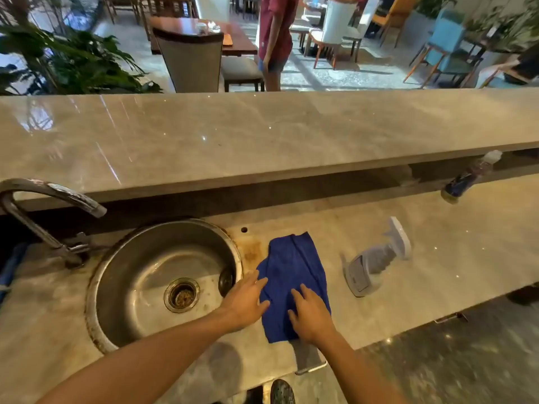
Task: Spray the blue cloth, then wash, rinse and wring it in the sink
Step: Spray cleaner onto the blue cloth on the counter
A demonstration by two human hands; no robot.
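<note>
The blue cloth (291, 269) lies spread on the marble counter just right of the round steel sink (128, 275). My left hand (246, 301) rests flat at the cloth's left edge, fingers apart, between the cloth and the sink rim. My right hand (310, 314) presses flat on the cloth's near right part, fingers spread. A pale grey spray bottle (376, 262) stands on the counter to the right of the cloth, apart from both hands. The sink looks dry, with a drain strainer (182, 294) in its middle.
A curved metal tap (55, 205) stands left of the sink, spout over its far edge. A dark bottle (466, 179) lies at the back right under the raised marble ledge (233, 141). Beyond the ledge are chairs, tables, plants and a standing person (275, 39).
</note>
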